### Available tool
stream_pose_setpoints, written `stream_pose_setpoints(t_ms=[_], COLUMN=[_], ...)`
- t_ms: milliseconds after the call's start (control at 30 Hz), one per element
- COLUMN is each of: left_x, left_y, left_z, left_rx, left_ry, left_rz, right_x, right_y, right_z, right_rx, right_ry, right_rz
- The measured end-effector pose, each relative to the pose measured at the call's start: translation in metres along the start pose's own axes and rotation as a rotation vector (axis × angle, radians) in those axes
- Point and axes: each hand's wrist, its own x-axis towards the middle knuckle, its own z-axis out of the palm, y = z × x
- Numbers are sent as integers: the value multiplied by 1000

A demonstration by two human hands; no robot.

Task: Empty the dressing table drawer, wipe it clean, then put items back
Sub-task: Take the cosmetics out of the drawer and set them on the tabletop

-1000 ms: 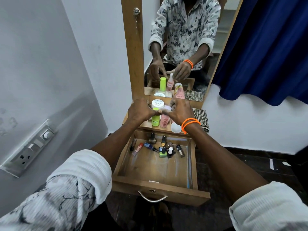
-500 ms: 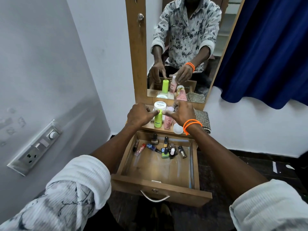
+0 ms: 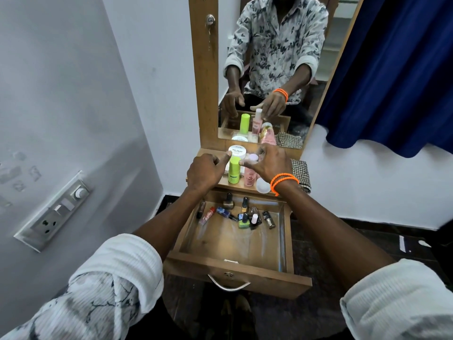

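The wooden drawer (image 3: 235, 268) is pulled open, with several small nail polish bottles (image 3: 245, 217) at its back. On the shelf above it stand a green bottle (image 3: 234, 171), a white jar (image 3: 237, 152) and a pink bottle (image 3: 250, 176). My right hand (image 3: 269, 163) pinches the pink bottle's pale cap from above. My left hand (image 3: 206, 171) hovers just left of the green bottle with loosely curled fingers; the mirror shows it holding nothing.
A checked cloth (image 3: 302, 173) lies at the shelf's right end, and a white round object (image 3: 262, 185) sits by my right wrist. The mirror (image 3: 282, 57) rises behind the shelf. A wall switch panel (image 3: 56, 212) is on the left, a blue curtain (image 3: 392, 69) on the right.
My left hand has come off the green bottle and drawn slightly left. My right hand's fingers have spread over the pink bottle's cap.
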Motion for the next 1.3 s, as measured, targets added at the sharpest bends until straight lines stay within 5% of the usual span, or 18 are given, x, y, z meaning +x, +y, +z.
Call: stream_pose_setpoints(t_ms=[267,567,833,1300], left_x=[-36,-69,-80,-86], left_y=[-19,-37,-34,-36], left_z=[21,66,80,71], left_rx=[-226,-19,119,27], left_ry=[-58,-405,-380,-333], left_rz=[125,305,234,289], right_x=[-41,-121,-136,-124], right_y=[-12,31,56,57], right_z=[-16,26,57,58], right_rx=[82,-78,-179,180], right_ry=[192,-217,-311,-305], right_rz=[-123,-104,-34,23])
